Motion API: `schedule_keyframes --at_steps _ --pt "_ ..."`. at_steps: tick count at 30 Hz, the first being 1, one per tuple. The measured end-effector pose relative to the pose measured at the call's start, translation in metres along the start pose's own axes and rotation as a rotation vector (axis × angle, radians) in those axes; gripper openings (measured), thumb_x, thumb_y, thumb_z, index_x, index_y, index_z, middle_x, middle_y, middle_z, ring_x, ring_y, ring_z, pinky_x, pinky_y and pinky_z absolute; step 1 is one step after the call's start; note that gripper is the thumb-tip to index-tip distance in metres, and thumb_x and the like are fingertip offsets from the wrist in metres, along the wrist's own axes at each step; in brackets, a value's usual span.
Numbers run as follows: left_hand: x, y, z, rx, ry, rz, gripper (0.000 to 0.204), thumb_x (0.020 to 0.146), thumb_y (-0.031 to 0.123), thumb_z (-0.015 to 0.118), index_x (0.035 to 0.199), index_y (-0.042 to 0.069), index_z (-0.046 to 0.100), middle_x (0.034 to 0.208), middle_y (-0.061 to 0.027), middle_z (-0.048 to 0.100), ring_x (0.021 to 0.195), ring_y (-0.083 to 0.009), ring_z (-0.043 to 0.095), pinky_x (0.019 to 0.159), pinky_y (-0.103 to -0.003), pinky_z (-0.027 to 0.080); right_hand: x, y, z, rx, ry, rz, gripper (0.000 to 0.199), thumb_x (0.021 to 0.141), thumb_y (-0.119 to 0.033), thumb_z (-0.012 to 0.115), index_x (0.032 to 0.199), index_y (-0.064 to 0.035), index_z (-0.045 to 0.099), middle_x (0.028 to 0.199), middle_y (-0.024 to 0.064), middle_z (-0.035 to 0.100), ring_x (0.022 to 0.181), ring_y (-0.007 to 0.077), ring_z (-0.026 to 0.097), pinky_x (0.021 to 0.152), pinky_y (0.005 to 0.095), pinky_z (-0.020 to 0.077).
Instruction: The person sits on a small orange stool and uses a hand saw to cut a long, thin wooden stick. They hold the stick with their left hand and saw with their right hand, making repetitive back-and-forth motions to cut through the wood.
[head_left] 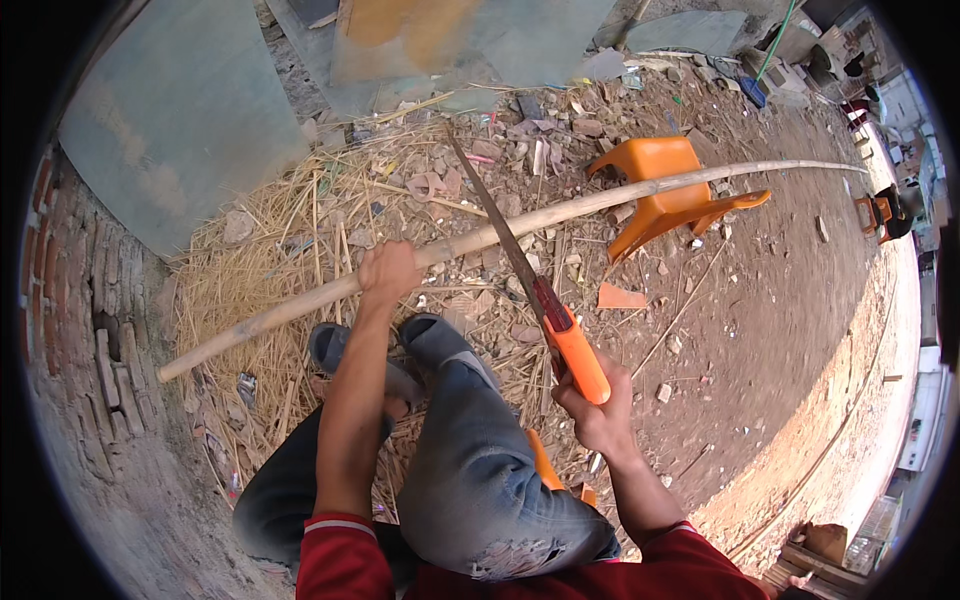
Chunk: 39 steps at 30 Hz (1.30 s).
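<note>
Saw (520,262) blade lies across pole (480,240), right of left hand (388,272) | left hand clamps pole | right hand (597,412) wraps orange handle | pole looks whole, cut depth unclear

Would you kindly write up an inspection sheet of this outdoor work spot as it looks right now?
Surface: bare dirt ground with straw and rubble.
Job's things: long bamboo pole; orange-handled hand saw, blade crossing the pole.
Clutter: overturned orange plastic chair, brick scraps.
Grippers: left hand grips the pole; right hand grips the saw handle.
Cables: nothing seen.
Surroundings: brick wall at left, grey sheet panels beyond.
</note>
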<state>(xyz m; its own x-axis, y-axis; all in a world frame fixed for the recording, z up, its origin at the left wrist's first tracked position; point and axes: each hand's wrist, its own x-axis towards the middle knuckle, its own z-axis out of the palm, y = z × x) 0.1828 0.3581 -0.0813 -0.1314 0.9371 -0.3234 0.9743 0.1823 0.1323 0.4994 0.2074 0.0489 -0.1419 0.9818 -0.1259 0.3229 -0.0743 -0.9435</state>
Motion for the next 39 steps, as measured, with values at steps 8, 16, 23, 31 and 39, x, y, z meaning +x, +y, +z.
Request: schedule_keyframes --at_steps 8,16,23,31,39 --pt "0.0 -0.007 0.011 0.035 -0.033 -0.026 0.029 0.083 0.027 0.079 0.106 0.009 0.08 0.106 -0.018 0.078 0.105 -0.0353 0.074 0.094 -0.044 0.056 -0.028 0.024 0.019 0.062 -0.058 0.182 0.029 0.078 -0.001 0.067 0.107 0.0018 0.067 0.078 0.0075 0.065 0.07 0.0189 0.063 0.071 0.0336 0.0518" --pt "-0.002 -0.002 0.019 0.037 0.006 0.001 0.029 0.082 0.023 0.079 0.108 0.009 0.079 0.101 -0.018 0.078 0.1 -0.0368 0.075 0.091 -0.045 0.057 -0.025 0.036 0.017 0.071 -0.009 0.154 0.01 0.078 -0.002 0.062 0.087 -0.0005 0.064 0.072 0.0036 0.06 0.068 0.0125 0.058 0.065 0.0316 0.0479" --pt "-0.014 -0.01 0.023 0.044 0.034 -0.014 0.024 0.082 0.018 0.075 0.104 0.008 0.077 0.096 -0.0186 0.079 0.094 -0.0353 0.077 0.083 -0.046 0.06 0.065 0.004 -0.008 0.169 -0.133 0.307 0.016 0.074 -0.01 0.064 0.085 0.0016 0.063 0.071 0.004 0.061 0.065 0.0135 0.057 0.063 0.0315 0.0463" --pt "-0.009 -0.021 0.064 0.103 0.155 0.008 0.036 0.082 0.03 0.08 0.108 0.006 0.073 0.097 -0.0185 0.078 0.09 -0.0381 0.076 0.081 -0.048 0.061 0.072 -0.025 0.02 0.136 -0.055 0.078 0.033 0.087 -0.016 0.073 0.112 0.0035 0.066 0.084 0.0034 0.063 0.074 0.0183 0.06 0.071 0.0366 0.0501" --pt "-0.018 -0.021 0.06 0.099 0.196 0.049 0.025 0.084 0.024 0.073 0.1 0.005 0.073 0.093 -0.017 0.078 0.084 -0.0366 0.077 0.075 -0.047 0.062 0.172 -0.066 0.005 0.734 -0.336 0.234 0.019 0.098 -0.017 0.074 0.106 -0.0003 0.067 0.081 0.0014 0.061 0.062 0.0059 0.057 0.052 0.0203 0.0433"
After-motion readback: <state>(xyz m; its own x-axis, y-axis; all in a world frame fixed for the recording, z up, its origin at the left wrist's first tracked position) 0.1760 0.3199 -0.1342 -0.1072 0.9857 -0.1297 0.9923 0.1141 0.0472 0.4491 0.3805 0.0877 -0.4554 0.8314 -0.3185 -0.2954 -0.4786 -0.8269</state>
